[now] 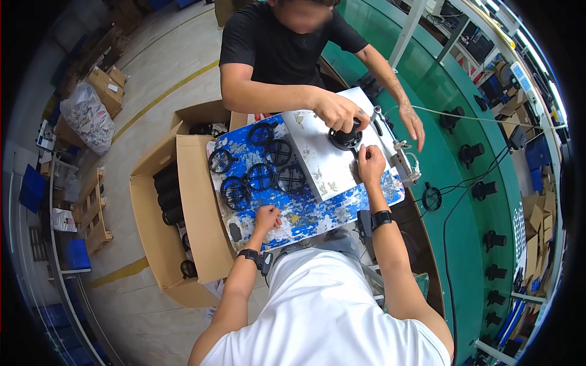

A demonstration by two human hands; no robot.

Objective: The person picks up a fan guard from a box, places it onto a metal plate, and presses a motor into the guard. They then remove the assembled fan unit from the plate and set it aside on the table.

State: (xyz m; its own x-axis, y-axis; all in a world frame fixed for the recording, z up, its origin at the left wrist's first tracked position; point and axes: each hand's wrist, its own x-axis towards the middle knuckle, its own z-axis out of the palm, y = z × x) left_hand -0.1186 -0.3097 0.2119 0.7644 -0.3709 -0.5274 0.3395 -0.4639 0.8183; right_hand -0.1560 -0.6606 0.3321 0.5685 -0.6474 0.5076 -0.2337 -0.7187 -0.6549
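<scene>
My left hand [267,218] rests at the near edge of a worn blue-and-white board [317,215], its fingers curled in with nothing visible in them. Farther right, my right hand [371,163] is closed at the edge of a metal box [314,149], close beside a round black part [345,141]. What its fingers grip, if anything, is hidden. A co-worker's hand [337,111] holds that black part from above on the box; the co-worker's other hand [411,125] hangs open over the box's right side. Several black rings with crossbars [261,177] lie left of the box.
An open cardboard box [207,189] with black parts stands left of the board. A metal fixture with a tube [400,155] borders the box's right side. Beyond runs a green conveyor [455,244] bearing several black parts, a black ring [431,197] and loose cables.
</scene>
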